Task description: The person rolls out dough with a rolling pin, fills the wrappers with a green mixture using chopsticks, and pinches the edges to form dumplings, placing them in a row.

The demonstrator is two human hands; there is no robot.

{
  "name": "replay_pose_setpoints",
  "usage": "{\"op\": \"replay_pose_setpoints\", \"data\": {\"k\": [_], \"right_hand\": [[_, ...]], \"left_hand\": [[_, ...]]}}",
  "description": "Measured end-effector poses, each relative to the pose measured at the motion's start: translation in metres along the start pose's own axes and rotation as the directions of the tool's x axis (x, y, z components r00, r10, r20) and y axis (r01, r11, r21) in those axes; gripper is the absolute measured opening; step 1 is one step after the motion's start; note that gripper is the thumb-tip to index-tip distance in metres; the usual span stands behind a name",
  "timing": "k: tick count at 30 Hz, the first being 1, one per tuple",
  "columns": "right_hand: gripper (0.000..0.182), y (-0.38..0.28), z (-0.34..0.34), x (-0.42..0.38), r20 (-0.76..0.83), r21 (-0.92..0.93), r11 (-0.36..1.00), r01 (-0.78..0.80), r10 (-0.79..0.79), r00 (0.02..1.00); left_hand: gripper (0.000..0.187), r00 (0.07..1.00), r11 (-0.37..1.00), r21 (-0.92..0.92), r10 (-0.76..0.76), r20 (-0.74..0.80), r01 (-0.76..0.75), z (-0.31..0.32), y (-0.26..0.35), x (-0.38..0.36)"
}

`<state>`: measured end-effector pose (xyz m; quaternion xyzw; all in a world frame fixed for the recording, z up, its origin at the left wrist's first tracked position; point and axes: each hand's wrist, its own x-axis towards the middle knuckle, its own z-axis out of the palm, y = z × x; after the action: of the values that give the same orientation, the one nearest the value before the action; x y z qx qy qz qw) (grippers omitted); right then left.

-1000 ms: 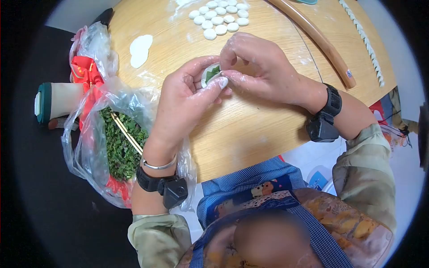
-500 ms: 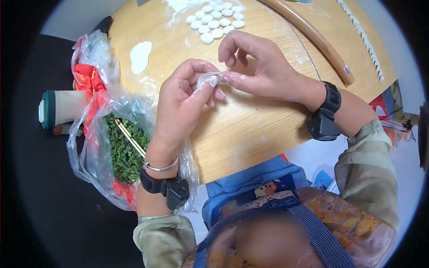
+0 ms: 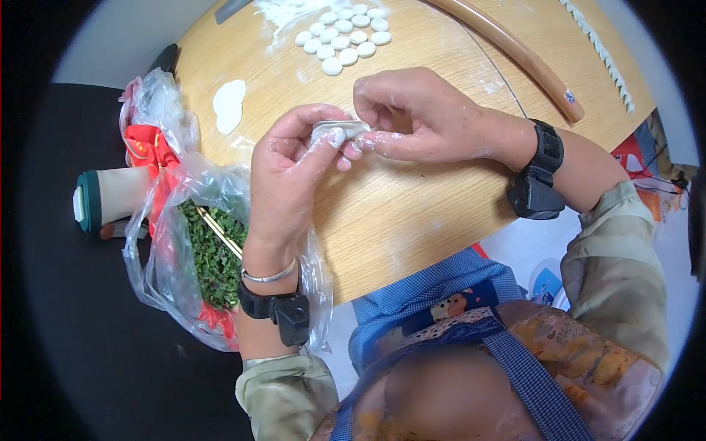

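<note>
A folded dumpling, its pale dough edge upward, sits between both floury hands above the table. My left hand cradles it, with the thumb pressed on its near side and the fingers curled behind. At its right end, my right hand pinches the dough edge with thumb and bent index finger. What lies inside the dumpling is hidden. Small round dough pieces lie grouped on the table beyond my hands. Flat dough wrappers, partly overlapping, rest to the left of my left hand.
A plastic bag holds chopped greens with chopsticks in them, close to my left forearm. A long curved wooden piece lies on the table. Farther right runs a row of small white pieces. Flour dusts the far side.
My right hand's fingers have curled in and closed toward the thumb at the dumpling's edge. More of the folded dough edge shows. The whole view has shifted slightly.
</note>
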<state>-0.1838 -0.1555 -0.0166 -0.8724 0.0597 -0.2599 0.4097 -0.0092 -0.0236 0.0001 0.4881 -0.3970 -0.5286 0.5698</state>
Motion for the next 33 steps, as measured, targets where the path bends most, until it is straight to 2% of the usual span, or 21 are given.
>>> {"op": "replay_pose_setpoints", "data": {"k": [6, 13, 17, 19, 23, 25, 28, 30, 33], "right_hand": [[0.025, 0.0, 0.001, 0.001, 0.002, -0.01, 0.999, 0.051, -0.051, 0.999], [0.017, 0.001, 0.0, 0.001, 0.002, -0.121, 0.98, 0.16, -0.161, 0.987], [0.015, -0.001, -0.001, 0.002, 0.013, -0.114, 0.977, 0.181, -0.181, 0.983], [0.014, -0.002, 0.0, 0.003, -0.026, -0.132, 0.963, 0.234, -0.239, 0.971], [0.018, -0.002, -0.003, 0.003, -0.015, -0.064, 0.975, 0.215, -0.216, 0.976], [0.026, -0.005, -0.01, 0.001, 0.117, -0.096, 0.986, 0.14, -0.128, 0.985], [0.031, -0.005, -0.008, 0.001, 0.093, -0.162, 0.971, 0.173, -0.16, 0.983], [0.028, -0.007, -0.007, 0.001, 0.094, -0.168, 0.97, 0.174, -0.16, 0.983], [0.022, -0.004, -0.002, 0.001, 0.07, -0.163, 0.963, 0.213, -0.204, 0.976]], "left_hand": [[0.019, 1.0, 0.997, -0.076, 0.027, -0.012, -0.028, -0.003, -0.004, 0.001], [0.019, 1.0, 0.998, -0.051, 0.027, 0.013, -0.026, -0.004, -0.003, 0.001], [0.019, 0.999, 0.998, -0.056, 0.03, 0.019, -0.029, -0.004, -0.003, 0.001], [0.02, 0.999, 0.998, -0.061, 0.035, 0.019, -0.034, -0.003, -0.003, 0.001], [0.02, 0.999, 0.998, -0.052, 0.034, 0.007, -0.034, -0.002, -0.003, 0.0], [0.019, 0.999, 0.999, -0.039, 0.033, -0.003, -0.033, -0.001, -0.002, 0.0], [0.019, 1.0, 1.0, -0.007, 0.0, 0.016, 0.0, 0.001, 0.0, -0.001], [0.018, 1.0, 0.996, 0.088, -0.008, 0.013, 0.007, 0.001, 0.0, -0.001], [0.018, 0.998, 0.997, 0.078, -0.028, 0.051, 0.024, 0.001, 0.0, -0.002]]}}
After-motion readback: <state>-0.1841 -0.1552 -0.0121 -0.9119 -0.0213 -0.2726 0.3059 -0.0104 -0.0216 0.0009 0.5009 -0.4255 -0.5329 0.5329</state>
